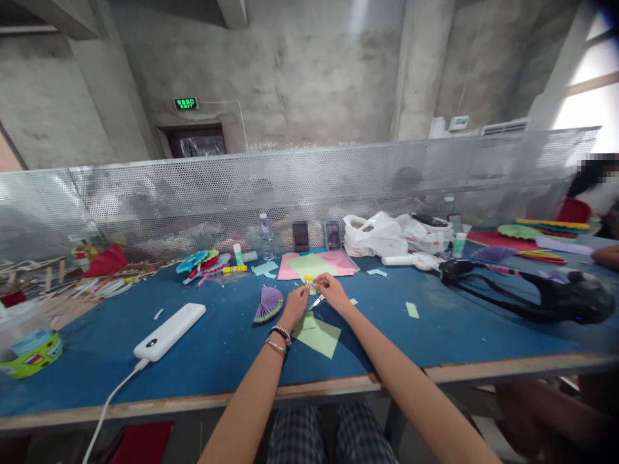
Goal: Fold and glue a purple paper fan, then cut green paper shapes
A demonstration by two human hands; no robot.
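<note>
My left hand (pixel 294 305) and my right hand (pixel 333 290) meet over the middle of the table, fingertips pinched together. A small pale piece with some yellow by it shows at the fingertips, too small to name. Just below the fingers is a slim white-and-silver pointed tool (pixel 316 301), partly covered by my hands. Under my left wrist lies a light green paper sheet (pixel 320 336). To the left of that hand rests a purple pleated paper fan (pixel 269 304) with a green edge. Beyond my hands lie stacked pink and green sheets (pixel 289 269).
A white power bank (pixel 170 332) with a cable lies left, near a plastic tub (pixel 29 345). Behind are a yellow glue stick (pixel 235 269), a water bottle (pixel 265 235) and white plastic bags (pixel 374 235). Black strapped gear (pixel 546 296) lies right; another person sits beyond.
</note>
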